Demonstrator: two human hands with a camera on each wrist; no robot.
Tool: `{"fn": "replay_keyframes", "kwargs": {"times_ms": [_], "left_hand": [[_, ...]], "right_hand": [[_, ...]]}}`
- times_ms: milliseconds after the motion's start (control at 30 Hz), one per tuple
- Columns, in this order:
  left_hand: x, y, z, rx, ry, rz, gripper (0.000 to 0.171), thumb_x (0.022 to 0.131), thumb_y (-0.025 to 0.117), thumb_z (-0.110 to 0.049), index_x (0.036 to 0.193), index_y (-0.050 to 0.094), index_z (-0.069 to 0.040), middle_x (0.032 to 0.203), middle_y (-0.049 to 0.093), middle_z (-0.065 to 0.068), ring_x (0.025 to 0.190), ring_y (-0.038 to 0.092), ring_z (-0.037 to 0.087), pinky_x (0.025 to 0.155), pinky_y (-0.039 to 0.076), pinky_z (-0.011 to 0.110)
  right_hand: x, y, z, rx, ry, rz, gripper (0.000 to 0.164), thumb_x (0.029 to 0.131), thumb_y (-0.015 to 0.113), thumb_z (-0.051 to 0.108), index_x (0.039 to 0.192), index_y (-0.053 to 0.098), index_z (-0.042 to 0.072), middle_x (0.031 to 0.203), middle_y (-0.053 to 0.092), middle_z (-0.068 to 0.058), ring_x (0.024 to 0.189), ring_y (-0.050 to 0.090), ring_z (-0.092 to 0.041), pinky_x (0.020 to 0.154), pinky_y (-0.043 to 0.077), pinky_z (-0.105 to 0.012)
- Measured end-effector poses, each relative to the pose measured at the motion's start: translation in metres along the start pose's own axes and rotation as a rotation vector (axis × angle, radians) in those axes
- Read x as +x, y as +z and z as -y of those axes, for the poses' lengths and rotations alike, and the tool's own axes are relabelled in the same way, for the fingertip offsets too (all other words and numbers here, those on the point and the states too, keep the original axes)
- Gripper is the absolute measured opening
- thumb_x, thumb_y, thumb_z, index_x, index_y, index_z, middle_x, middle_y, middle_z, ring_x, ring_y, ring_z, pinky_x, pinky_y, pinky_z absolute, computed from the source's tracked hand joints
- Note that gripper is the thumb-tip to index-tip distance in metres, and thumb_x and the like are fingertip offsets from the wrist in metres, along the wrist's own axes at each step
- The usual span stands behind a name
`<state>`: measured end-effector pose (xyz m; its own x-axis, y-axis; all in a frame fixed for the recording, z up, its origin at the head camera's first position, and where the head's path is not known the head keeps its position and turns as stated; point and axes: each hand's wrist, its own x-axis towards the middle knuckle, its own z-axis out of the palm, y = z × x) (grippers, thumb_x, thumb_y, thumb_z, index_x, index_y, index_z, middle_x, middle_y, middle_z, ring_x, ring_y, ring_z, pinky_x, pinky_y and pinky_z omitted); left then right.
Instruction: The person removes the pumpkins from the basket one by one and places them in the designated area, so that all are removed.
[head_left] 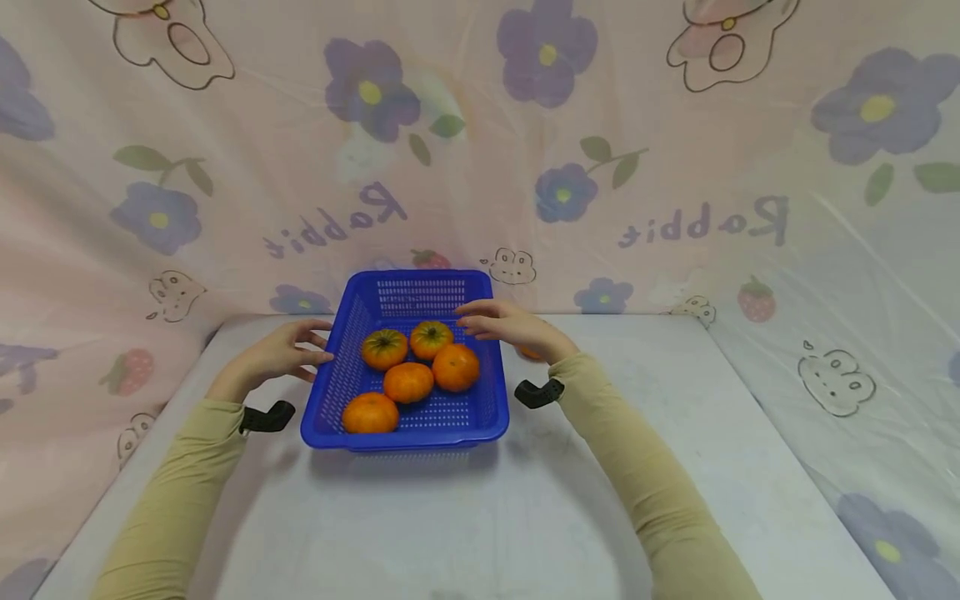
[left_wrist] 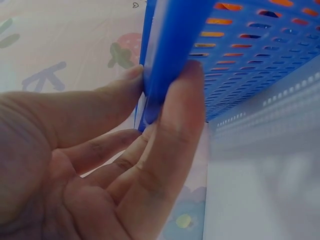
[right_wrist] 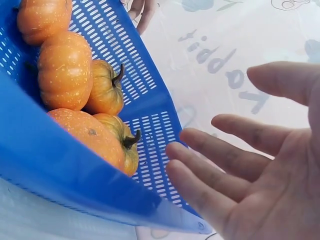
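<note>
A blue plastic basket (head_left: 405,439) with slotted walls holds several small orange pumpkins (head_left: 408,382); two at the back have greenish tops with stems. My left hand (head_left: 281,354) is at the basket's left rim. In the left wrist view, its thumb and fingers grip the blue rim (left_wrist: 175,40) from both sides, and orange shows through the slots. My right hand (head_left: 513,323) is over the right rim near the back corner, its palm empty. Seen in the right wrist view, its fingers (right_wrist: 215,170) are spread and relaxed beside the basket's edge, with the pumpkins (right_wrist: 65,70) beyond.
The basket's shadow falls on the white table (head_left: 450,533) below its front edge. Partly behind my right wrist, a small orange thing (head_left: 529,353) lies on the table. A printed curtain (head_left: 480,167) with flowers and rabbits closes off the back and sides.
</note>
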<state>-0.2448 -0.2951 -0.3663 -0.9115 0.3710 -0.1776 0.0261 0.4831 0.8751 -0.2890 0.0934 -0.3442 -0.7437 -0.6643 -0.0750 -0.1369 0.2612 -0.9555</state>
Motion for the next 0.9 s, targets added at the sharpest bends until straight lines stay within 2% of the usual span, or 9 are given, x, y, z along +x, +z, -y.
{"fn": "replay_keyframes", "kwargs": {"times_ms": [200, 367, 533, 733, 900], "left_hand": [[-0.003, -0.001, 0.001, -0.017, -0.011, -0.003, 0.067, 0.095, 0.060, -0.008, 0.147, 0.020, 0.006, 0.126, 0.041, 0.034, 0.091, 0.062, 0.030, 0.074, 0.057, 0.042], [-0.003, -0.001, 0.001, -0.025, -0.005, -0.008, 0.067, 0.095, 0.060, -0.008, 0.147, 0.020, 0.006, 0.125, 0.041, 0.034, 0.091, 0.062, 0.030, 0.074, 0.057, 0.042], [-0.002, 0.000, -0.001, -0.007, -0.009, -0.014, 0.067, 0.095, 0.060, -0.009, 0.147, 0.020, 0.005, 0.125, 0.042, 0.033, 0.090, 0.063, 0.029, 0.074, 0.057, 0.041], [-0.003, 0.001, -0.003, 0.021, -0.002, -0.007, 0.067, 0.096, 0.059, -0.009, 0.147, 0.019, 0.007, 0.123, 0.043, 0.033, 0.089, 0.063, 0.029, 0.074, 0.057, 0.042], [-0.002, 0.002, -0.004, 0.017, -0.001, -0.005, 0.068, 0.095, 0.059, -0.008, 0.147, 0.019, 0.008, 0.123, 0.043, 0.033, 0.089, 0.063, 0.029, 0.073, 0.057, 0.041]], "right_hand": [[0.010, 0.007, 0.007, -0.039, 0.067, 0.006, 0.044, 0.099, 0.053, 0.029, 0.138, 0.049, 0.009, 0.138, 0.050, -0.008, 0.124, 0.049, -0.030, 0.105, 0.038, -0.042], [0.019, 0.010, 0.010, -0.117, 0.107, 0.026, 0.044, 0.097, 0.054, 0.037, 0.134, 0.054, 0.012, 0.136, 0.052, -0.008, 0.116, 0.056, -0.025, 0.099, 0.044, -0.035], [0.025, 0.011, 0.007, -0.120, 0.083, 0.082, 0.046, 0.100, 0.051, 0.031, 0.137, 0.050, 0.004, 0.140, 0.046, -0.018, 0.123, 0.049, -0.035, 0.103, 0.040, -0.043], [0.030, 0.013, 0.005, -0.151, 0.093, 0.097, 0.049, 0.101, 0.048, 0.028, 0.140, 0.045, -0.002, 0.140, 0.045, -0.020, 0.124, 0.047, -0.035, 0.103, 0.041, -0.040], [0.032, 0.016, 0.005, -0.177, 0.102, 0.086, 0.049, 0.100, 0.049, 0.028, 0.139, 0.046, -0.002, 0.138, 0.048, -0.019, 0.123, 0.048, -0.035, 0.103, 0.041, -0.040]]}}
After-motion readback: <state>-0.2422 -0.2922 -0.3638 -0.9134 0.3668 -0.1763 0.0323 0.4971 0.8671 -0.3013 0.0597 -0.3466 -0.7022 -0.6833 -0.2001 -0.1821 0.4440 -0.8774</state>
